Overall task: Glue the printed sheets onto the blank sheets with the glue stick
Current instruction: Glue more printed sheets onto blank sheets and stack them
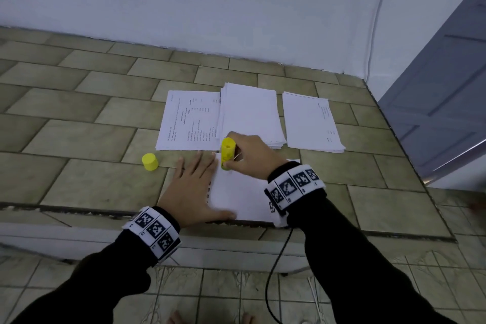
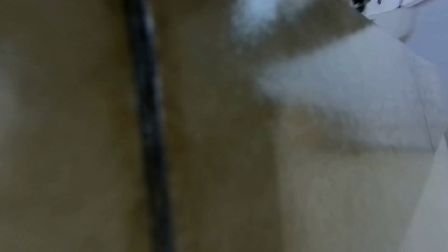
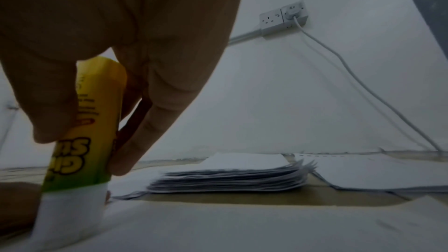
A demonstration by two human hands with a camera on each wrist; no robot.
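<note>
My right hand [image 1: 246,154] grips the yellow glue stick [image 1: 227,152] upside down, its white glue end pressed on the far left corner of a white sheet [image 1: 242,194] at the counter's front edge. In the right wrist view the fingers pinch the glue stick [image 3: 89,131] and its tip meets the sheet [image 3: 242,227]. My left hand [image 1: 193,187] lies flat, fingers spread, on the sheet's left edge. The yellow cap [image 1: 150,162] stands alone to the left. Behind lie a printed sheet [image 1: 190,119], a pile of blank sheets [image 1: 251,116] and another pile [image 1: 311,121]. The left wrist view is a blur.
The tiled counter [image 1: 79,118] runs to a white wall behind; its front edge is just under my wrists. A grey door [image 1: 441,102] stands at the right. A wall socket [image 3: 283,18] with a white cable hangs above the piles. A black cable [image 1: 276,271] drops below the counter.
</note>
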